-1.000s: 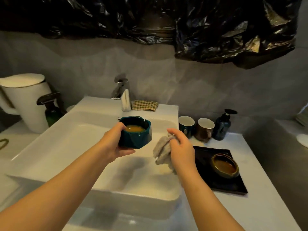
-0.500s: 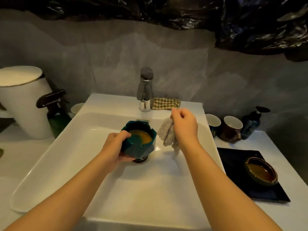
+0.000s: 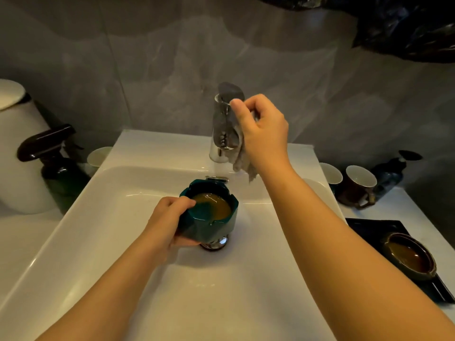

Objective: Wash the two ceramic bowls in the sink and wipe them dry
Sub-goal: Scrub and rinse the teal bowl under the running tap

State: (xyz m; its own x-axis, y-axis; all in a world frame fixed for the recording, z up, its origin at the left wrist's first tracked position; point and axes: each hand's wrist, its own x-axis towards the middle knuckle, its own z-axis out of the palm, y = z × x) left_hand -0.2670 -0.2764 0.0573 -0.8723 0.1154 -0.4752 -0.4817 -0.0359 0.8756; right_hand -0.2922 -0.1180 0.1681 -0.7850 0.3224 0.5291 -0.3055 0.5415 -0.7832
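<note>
My left hand (image 3: 170, 219) grips a dark green ceramic bowl (image 3: 211, 221) with an amber inside, holding it just above the drain (image 3: 214, 244) of the white sink (image 3: 110, 242). My right hand (image 3: 261, 129) is raised beside the chrome faucet (image 3: 221, 129), fingers curled round a grey cloth (image 3: 242, 166) that hangs below the palm; its fingertips touch the faucet's top lever. A second bowl (image 3: 410, 258), brown with an amber inside, sits on a black tray (image 3: 369, 230) to the right of the sink.
A white bin (image 3: 17, 153) and a dark spray bottle (image 3: 56, 166) stand left of the sink. Two mugs (image 3: 354, 185) and a dark pump bottle (image 3: 391, 173) stand at the back right. A white cup (image 3: 98, 156) sits behind the sink's left corner. Black plastic sheeting (image 3: 406, 28) hangs above.
My right hand rose with the cloth from beside the bowl up to the faucet's top. My left hand lowered the green bowl toward the drain. My view tilted downward.
</note>
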